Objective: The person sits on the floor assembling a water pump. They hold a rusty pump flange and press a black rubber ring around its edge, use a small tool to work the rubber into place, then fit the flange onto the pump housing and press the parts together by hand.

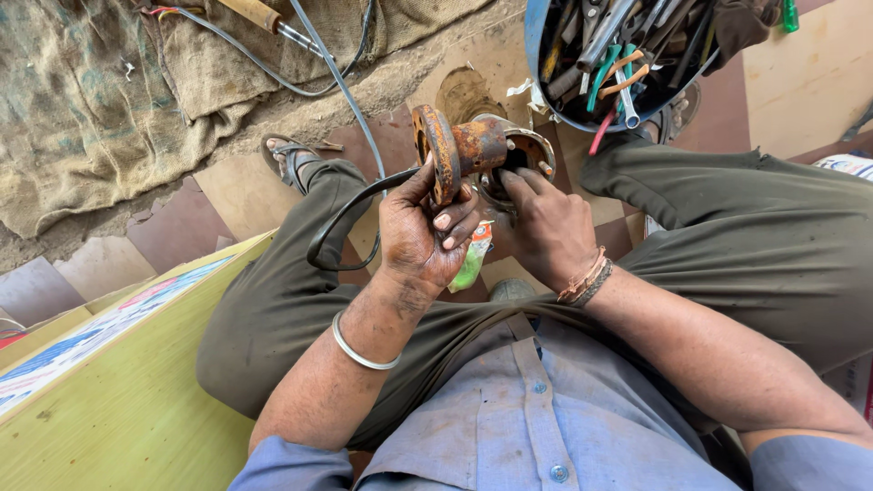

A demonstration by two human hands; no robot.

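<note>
Head cam, looking down at the lap: the left hand (420,232) is clamped around the round flange of a rusty flanged fitting (473,150), held up between the knees. The right hand (548,227) has its fingers curled into the open cup end. That chunk looks like solid iron, so heavy, stiff, and gritty rather than slick; the flange rim seems the safest grab. A black cable (341,223) loops off the left side, and a blue tool bucket (618,59) sits just beyond.

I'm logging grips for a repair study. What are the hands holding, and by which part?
The left hand grips the rusty flanged fitting by its round flange; the right hand holds its far housing end.
</note>
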